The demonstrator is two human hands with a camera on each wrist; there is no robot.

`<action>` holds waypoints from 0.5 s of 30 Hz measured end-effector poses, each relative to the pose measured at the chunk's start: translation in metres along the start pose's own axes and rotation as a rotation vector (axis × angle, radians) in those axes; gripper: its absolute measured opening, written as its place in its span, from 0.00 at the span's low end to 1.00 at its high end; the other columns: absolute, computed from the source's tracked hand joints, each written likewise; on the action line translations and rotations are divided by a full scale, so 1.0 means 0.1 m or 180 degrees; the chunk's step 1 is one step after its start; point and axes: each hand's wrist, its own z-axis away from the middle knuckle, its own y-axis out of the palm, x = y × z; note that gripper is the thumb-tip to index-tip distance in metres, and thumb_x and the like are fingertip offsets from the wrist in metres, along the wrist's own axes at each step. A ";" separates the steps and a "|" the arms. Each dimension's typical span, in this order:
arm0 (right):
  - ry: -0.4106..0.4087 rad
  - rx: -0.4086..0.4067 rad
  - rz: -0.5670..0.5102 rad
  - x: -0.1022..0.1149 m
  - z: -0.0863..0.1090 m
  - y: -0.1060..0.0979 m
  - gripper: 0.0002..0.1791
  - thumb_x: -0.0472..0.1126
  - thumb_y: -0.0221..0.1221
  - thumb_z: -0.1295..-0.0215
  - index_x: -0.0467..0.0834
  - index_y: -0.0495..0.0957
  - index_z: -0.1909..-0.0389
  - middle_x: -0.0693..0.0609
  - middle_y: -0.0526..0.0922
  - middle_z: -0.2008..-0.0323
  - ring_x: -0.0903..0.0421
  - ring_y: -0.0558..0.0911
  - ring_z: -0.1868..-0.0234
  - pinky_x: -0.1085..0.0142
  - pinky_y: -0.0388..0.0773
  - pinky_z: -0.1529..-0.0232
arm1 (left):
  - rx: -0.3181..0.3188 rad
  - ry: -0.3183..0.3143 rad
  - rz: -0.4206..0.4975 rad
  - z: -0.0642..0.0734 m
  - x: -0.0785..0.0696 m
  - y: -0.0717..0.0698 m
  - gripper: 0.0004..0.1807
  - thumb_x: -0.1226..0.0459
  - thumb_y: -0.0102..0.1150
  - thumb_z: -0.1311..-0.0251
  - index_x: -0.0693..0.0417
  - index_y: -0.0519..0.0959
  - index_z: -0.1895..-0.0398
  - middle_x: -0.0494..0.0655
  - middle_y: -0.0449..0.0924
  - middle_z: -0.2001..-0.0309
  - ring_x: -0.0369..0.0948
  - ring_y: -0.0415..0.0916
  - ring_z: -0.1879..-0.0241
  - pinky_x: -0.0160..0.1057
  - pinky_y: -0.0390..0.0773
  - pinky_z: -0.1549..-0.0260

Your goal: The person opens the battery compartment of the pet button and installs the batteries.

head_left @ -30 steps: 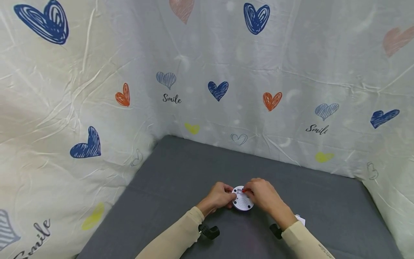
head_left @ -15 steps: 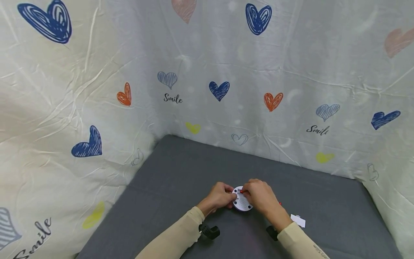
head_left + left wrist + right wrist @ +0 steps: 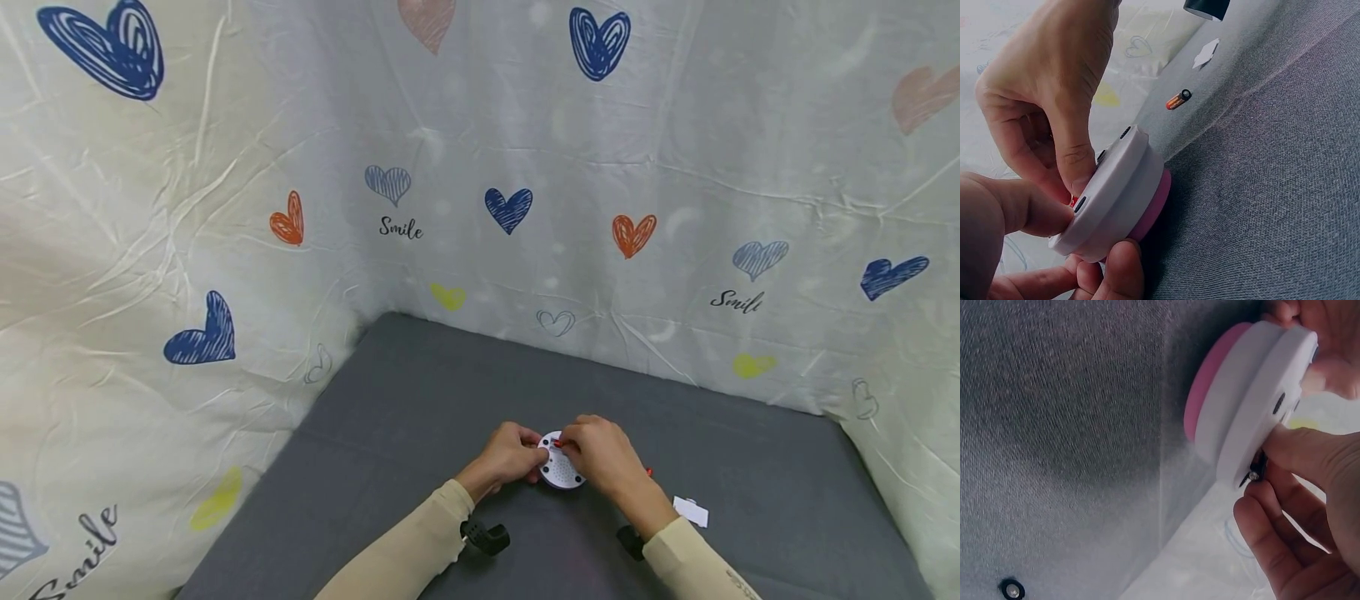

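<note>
Gripping the round white device [image 3: 562,473] by its edge in our left hand [image 3: 506,457], we hold it tilted at the desk [image 3: 442,383], perforated face toward us. Our right hand [image 3: 606,454] pinches a battery [image 3: 1259,467] at that face; we cannot tell how far it is seated. For proper seating, we should confirm polarity, compress any spring contact first, then press the other end flat. A loose battery [image 3: 1179,99] and white cover [image 3: 691,512] lie apart from the device.

Free tabletop [image 3: 450,375] beyond the hands [image 3: 506,457] [image 3: 606,452], loose battery [image 3: 1178,100] and white piece [image 3: 691,512] obstructing the right, curtain [image 3: 450,125] walling the back
</note>
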 end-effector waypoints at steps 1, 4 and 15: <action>0.0013 0.0011 -0.0025 -0.01 0.00 -0.01 0.06 0.34 0.79 0.40 0.46 0.92 0.66 0.56 0.84 0.70 0.57 0.83 0.68 0.60 0.85 0.65 | 0.0003 0.0008 0.0004 0.00 0.00 0.00 0.12 0.71 0.66 0.36 0.65 0.88 0.51 0.48 0.85 0.70 0.36 0.78 0.80 0.31 0.81 0.80; 0.0104 0.0048 -0.0154 -0.04 0.00 -0.07 0.05 0.35 0.78 0.39 0.45 0.92 0.65 0.55 0.87 0.68 0.57 0.85 0.66 0.59 0.87 0.62 | 0.0018 0.0020 0.0006 0.00 0.01 0.00 0.12 0.71 0.66 0.35 0.66 0.88 0.51 0.48 0.85 0.70 0.36 0.78 0.80 0.31 0.81 0.80; 0.0973 0.0281 -0.0723 -0.22 0.05 -0.34 0.04 0.40 0.74 0.31 0.45 0.93 0.59 0.55 0.92 0.65 0.59 0.87 0.65 0.58 0.88 0.62 | 0.0045 -0.0020 0.0045 -0.02 0.02 -0.01 0.15 0.71 0.67 0.36 0.69 0.87 0.48 0.48 0.85 0.69 0.36 0.78 0.80 0.30 0.81 0.80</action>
